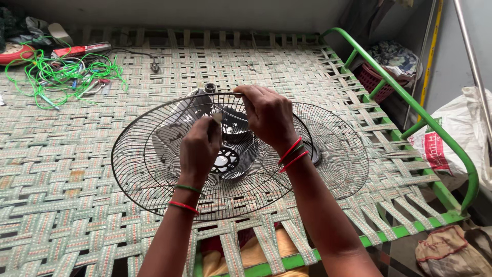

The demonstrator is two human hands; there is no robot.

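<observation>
Wire made up the round black fan guard [154,169], which sat near the middle of a woven cot [307,77], tilted so its far rim stood higher than its near rim. Behind its mesh the grey fan motor [197,102] showed, with a small dark knob [209,87] at its top. The right hand [269,115] was curled over the guard's upper rim, fingers closed around the wire. The left hand [200,149] hung just in front of the mesh with fingers pinched narrowly on a small pale object [217,118]; what that object was could not be told. Both wrists wore red and green bangles.

A second wire guard [333,149], also black and round, lay flat just to the right, partly tucked behind the first and touching it. The cot's webbing was pale green and cream, and its green metal frame [410,102] ran along the right side and the near edge.

At the far left corner lay a tangle of bright green cord [61,74] with a red tube [82,50] beside it. Beyond the frame on the right stood a red basket [376,82] of cloth and a white sack [451,143].
</observation>
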